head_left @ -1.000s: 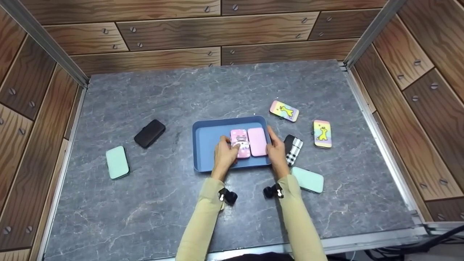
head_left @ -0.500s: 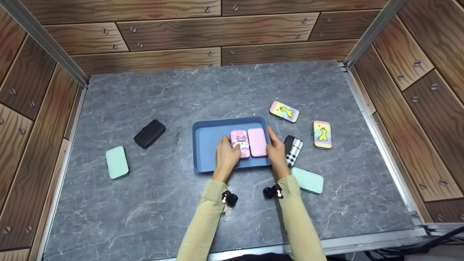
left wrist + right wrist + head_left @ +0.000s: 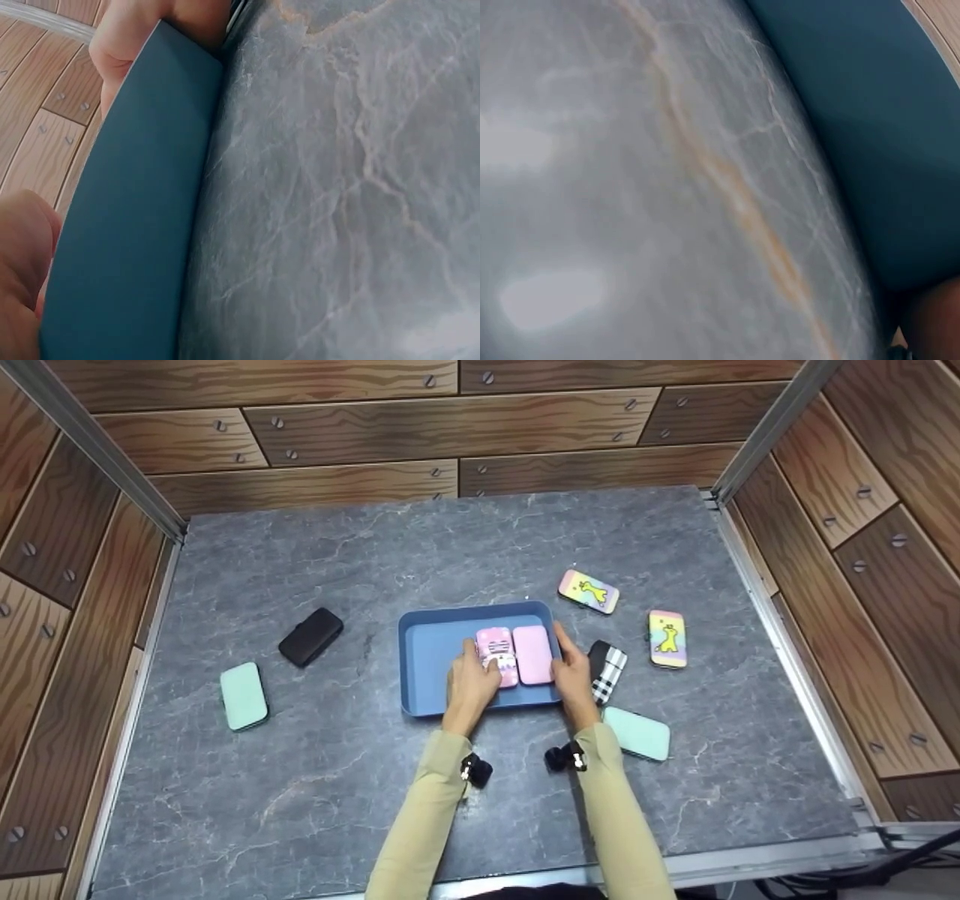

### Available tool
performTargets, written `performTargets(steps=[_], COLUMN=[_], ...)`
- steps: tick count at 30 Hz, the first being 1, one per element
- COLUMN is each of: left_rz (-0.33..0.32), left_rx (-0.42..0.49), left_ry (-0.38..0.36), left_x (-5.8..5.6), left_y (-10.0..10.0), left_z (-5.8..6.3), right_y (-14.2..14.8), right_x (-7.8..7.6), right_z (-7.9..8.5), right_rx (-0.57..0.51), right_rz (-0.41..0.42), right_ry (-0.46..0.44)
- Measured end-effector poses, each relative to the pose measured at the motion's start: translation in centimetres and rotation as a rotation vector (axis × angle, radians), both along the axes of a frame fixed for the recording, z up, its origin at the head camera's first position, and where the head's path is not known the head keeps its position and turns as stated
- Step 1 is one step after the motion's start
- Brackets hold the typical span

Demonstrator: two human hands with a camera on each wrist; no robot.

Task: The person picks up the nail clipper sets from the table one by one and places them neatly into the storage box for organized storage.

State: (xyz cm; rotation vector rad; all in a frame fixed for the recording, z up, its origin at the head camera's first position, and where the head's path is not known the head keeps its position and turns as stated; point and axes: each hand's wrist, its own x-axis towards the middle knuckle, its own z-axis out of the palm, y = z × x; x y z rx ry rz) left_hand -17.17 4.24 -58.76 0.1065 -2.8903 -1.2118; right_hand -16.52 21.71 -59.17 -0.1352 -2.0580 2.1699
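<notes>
A blue rectangular tray (image 3: 431,705) stands mid-table in the head view. Inside its right half, a pink patterned case (image 3: 499,641) with a cartoon print lies beside a plain pink case (image 3: 534,654). My left hand (image 3: 472,686) reaches over the tray's front wall and holds the patterned case, thumb on its top and a finger along its left edge. My right hand (image 3: 574,679) grips the tray's right wall, thumb inside and fingers outside. Both wrist views mostly show the tray's blue front wall (image 3: 124,210) and the grey tabletop (image 3: 667,225).
Right of the tray lie a black case with a checked band (image 3: 607,671), a mint case (image 3: 636,733) and two giraffe-print cases, one upper (image 3: 589,591) and one farther right (image 3: 667,638). On the left are a black case (image 3: 310,637) and another mint case (image 3: 244,696).
My left hand has shifted slightly to the right over the patterned case, its fingers changing position a little. The tray, both pink cases and my right hand stay practically where they were.
</notes>
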Motion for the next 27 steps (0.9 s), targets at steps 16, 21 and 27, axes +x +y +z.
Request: performTargets(steps=[16, 21, 27], left_rz=[0.009, -0.004, -0.060], left_rx=[-0.147, -0.116, -0.088], left_ry=[0.012, -0.008, -0.046], left_x=[0.0, 0.0, 0.3], left_y=[0.0, -0.3, -1.3], left_z=[0.8, 0.9, 2.0], right_y=[-0.2, -0.2, -0.2], right_x=[0.4, 0.3, 0.3], right_z=[0.9, 0.9, 0.9], right_rx=[-0.016, -0.001, -0.009], right_rz=[0.018, 0.014, 0.009], right_ry=[-0.036, -0.039, -0.058])
